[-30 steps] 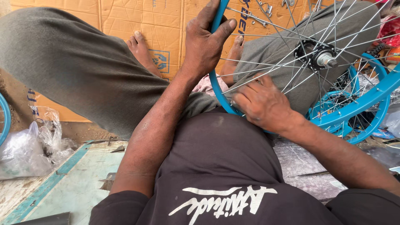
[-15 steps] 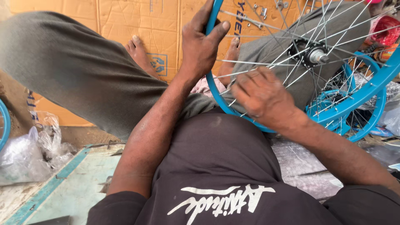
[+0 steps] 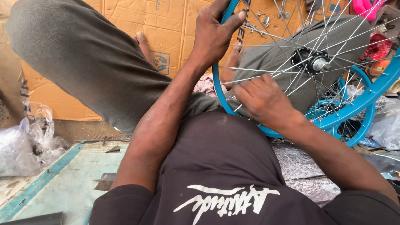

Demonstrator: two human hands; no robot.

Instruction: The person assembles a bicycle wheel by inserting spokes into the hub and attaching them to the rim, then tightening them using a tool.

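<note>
A blue bicycle wheel rim (image 3: 368,98) with thin steel spokes stands upright across my lap, its black hub and axle (image 3: 313,63) at the upper right. My left hand (image 3: 213,34) grips the rim's top left edge, thumb hooked over it. My right hand (image 3: 261,100) is curled low inside the wheel, fingers pinched around a spoke near the rim's bottom; what sits in the fingertips is hidden. My grey-trousered legs lie under the wheel.
Flattened brown cardboard (image 3: 166,21) covers the floor ahead, with small metal tools (image 3: 255,26) on it. A second blue rim (image 3: 350,125) lies behind the wheel. Crumpled clear plastic (image 3: 25,146) sits at the left; pink and red items (image 3: 375,41) at the far right.
The wheel has shifted slightly right and up in view. My right hand has moved left along the lower spokes, closer to the rim. My left hand keeps its grip on the rim.
</note>
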